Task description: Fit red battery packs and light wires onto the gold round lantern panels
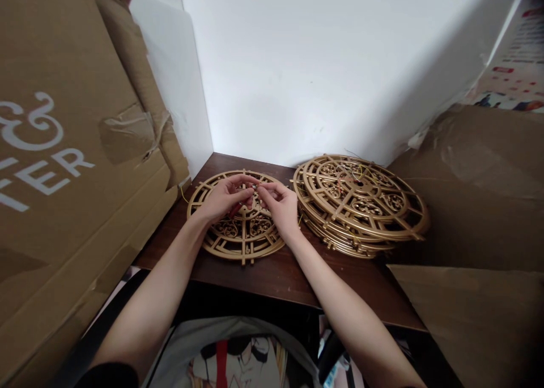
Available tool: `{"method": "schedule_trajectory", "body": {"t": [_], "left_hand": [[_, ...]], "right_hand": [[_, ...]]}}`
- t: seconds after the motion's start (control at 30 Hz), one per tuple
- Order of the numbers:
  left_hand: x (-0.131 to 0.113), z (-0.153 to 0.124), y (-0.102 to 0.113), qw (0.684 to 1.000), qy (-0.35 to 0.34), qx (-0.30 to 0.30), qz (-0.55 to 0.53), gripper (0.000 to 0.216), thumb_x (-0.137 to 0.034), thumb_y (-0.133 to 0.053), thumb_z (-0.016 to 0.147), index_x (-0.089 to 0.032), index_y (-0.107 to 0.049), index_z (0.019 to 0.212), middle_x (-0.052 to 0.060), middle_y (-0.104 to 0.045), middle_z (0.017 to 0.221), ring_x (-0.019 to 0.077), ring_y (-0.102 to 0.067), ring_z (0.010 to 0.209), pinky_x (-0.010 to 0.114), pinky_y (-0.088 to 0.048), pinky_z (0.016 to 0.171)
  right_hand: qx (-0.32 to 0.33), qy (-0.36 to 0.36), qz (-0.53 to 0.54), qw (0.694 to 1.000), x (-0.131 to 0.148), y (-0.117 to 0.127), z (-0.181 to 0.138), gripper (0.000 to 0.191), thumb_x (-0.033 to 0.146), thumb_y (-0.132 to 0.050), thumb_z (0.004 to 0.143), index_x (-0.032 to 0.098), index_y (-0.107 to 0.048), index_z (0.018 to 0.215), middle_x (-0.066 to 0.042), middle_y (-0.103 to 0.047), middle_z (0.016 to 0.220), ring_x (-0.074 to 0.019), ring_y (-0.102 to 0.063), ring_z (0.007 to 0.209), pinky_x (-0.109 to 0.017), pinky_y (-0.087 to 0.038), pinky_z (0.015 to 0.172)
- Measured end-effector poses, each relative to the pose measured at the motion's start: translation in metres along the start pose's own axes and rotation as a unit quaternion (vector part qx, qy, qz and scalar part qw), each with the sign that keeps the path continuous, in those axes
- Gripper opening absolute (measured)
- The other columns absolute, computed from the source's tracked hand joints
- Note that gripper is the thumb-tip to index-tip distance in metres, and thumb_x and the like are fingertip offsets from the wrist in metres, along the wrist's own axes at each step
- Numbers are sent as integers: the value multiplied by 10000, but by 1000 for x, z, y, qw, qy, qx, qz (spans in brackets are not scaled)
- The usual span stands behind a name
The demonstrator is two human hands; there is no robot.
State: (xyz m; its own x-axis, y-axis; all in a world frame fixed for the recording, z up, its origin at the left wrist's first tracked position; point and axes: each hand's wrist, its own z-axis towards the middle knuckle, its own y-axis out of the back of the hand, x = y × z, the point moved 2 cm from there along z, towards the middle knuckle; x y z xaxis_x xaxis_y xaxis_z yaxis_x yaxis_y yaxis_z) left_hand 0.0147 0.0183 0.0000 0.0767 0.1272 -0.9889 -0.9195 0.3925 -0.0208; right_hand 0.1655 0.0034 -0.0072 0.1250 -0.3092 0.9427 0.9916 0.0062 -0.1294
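Note:
A round gold openwork disc (227, 227) with scroll patterns lies flat on the dark wooden table (272, 274). Above its centre my left hand (227, 197) and my right hand (280, 203) meet, fingertips close together. Both hands pinch at a tiny piece between them, too small to name. Something dark red, partly hidden, shows under the fingers of my left hand. To the right stands a stack of similar gold discs (365, 207), the top one tilted, with thin yellow and red wires on it.
A large cardboard box (63, 150) with white lettering rises on the left. More cardboard (471, 190) stands on the right, close to the stack. A white panel (323, 65) closes off the back. The table's front edge lies under my forearms.

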Motion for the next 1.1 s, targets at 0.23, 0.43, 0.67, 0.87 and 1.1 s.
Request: {"method": "schedule_trajectory", "body": {"t": [0.23, 0.43, 0.67, 0.87, 1.1], "left_hand": [[2, 1, 1, 1000, -13, 1, 5, 336, -328, -690, 805, -179, -599, 1092, -20, -616, 650, 39, -480, 389, 126, -278, 295], [1, 1, 1, 1000, -13, -3, 20, 316, -333, -682, 813, -179, -599, 1075, -18, -629, 626, 32, -448, 353, 130, -262, 296], [-1, 0, 0, 999, -1, -15, 32, 327, -345, -673, 813, -172, -614, 1084, -18, -644, 593, 17, -391, 296, 139, -230, 293], [-2, -1, -1, 999, 5, -26, 30, 313, -342, -683, 800, -159, -628, 1048, -20, -639, 575, 16, -371, 286, 142, -205, 290], [-1, -1, 0, 999, 5, -22, 24, 297, -340, -687, 796, -161, -633, 1027, -9, -647, 581, 14, -362, 282, 143, -189, 287]], "right_hand": [[-3, 6, -4, 1000, -2, 0, 1, 220, 383, -699, 721, 172, -693, 782, 53, -522, 500, -88, -435, 468, -225, -355, 472], [1, 10, -11, 1000, -1, 1, 1, 197, 363, -702, 728, 170, -693, 769, 53, -519, 496, -86, -430, 466, -225, -344, 475], [-5, 4, -12, 1000, -1, 1, 0, 188, 349, -698, 731, 167, -696, 779, 54, -524, 485, -89, -445, 459, -226, -347, 468], [-16, -11, 5, 1000, 0, 0, 1, 186, 339, -705, 714, 163, -695, 771, 42, -571, 499, -95, -480, 452, -232, -376, 467], [-8, -15, 11, 1000, 0, 0, 2, 189, 341, -708, 708, 165, -698, 777, 38, -582, 514, -104, -519, 477, -234, -406, 484]]}}
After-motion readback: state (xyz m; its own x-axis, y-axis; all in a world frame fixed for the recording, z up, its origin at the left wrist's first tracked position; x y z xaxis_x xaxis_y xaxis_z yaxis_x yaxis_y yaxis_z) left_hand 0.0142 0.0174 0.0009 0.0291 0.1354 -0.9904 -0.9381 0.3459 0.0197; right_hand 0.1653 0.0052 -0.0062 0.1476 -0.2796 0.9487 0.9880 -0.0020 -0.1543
